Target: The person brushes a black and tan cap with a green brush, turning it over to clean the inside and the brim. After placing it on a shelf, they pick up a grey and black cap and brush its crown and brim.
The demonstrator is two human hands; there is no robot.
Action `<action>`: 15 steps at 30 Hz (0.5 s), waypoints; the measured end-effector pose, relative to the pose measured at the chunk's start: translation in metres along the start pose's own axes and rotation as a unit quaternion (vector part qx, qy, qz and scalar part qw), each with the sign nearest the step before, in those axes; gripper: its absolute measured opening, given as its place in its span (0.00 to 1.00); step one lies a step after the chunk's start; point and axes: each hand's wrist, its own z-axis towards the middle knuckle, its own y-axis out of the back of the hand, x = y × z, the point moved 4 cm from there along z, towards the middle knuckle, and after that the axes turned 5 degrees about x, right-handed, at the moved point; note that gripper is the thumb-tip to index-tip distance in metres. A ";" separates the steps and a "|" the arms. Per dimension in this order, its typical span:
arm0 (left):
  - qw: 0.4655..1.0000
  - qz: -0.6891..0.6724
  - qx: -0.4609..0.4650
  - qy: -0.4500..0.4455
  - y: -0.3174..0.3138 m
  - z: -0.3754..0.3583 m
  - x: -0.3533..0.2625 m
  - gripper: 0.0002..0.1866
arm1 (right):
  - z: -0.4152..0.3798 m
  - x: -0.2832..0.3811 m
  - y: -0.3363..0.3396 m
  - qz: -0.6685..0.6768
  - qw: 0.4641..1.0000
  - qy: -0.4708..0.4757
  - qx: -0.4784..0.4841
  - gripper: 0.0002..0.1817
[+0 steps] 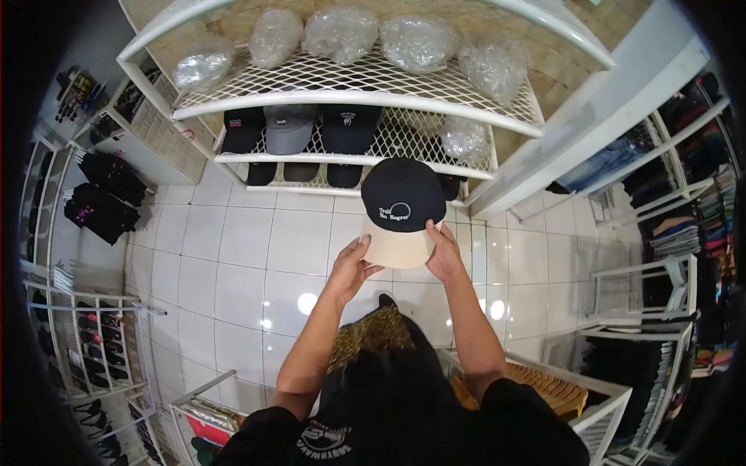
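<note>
Left hand (349, 269) and right hand (444, 254) grip a black cap (402, 182) by either side of its pale brim (395, 250).

Held out between the hands, the cap shows white lettering (394, 212) on its front, with the left thumb on the brim's edge and the right thumb up where brim meets crown; the fingers underneath are partly hidden. It looks light, with a cloth crown that would probably dent if squeezed and a stiffer brim, so the brim's sides seem the best hold, unlikely to slip. Beyond the hands stands a white shelf (350, 99) with more caps (289, 130) and clear plastic bundles (340, 35); below them lies the tiled floor (241, 241).
</note>
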 end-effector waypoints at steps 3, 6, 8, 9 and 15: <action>0.998 -0.004 0.016 -0.055 -0.004 0.049 -0.013 0.24 | 0.034 0.000 0.018 -0.029 0.999 0.015 -0.027 0.23; 0.997 0.016 0.031 -0.074 -0.010 0.096 -0.029 0.24 | 0.051 0.011 0.022 -0.242 0.963 -0.009 -0.119 0.25; 0.993 0.046 0.014 -0.109 -0.020 0.122 -0.041 0.23 | 0.061 0.011 0.025 -0.213 0.969 -0.024 -0.124 0.24; 0.992 0.057 0.019 -0.112 -0.023 0.135 -0.045 0.22 | 0.070 0.014 0.027 -0.211 0.970 -0.013 -0.117 0.22; 0.984 0.089 0.037 -0.147 -0.029 0.223 -0.073 0.21 | 0.160 0.045 0.061 -0.224 0.971 0.066 -0.052 0.19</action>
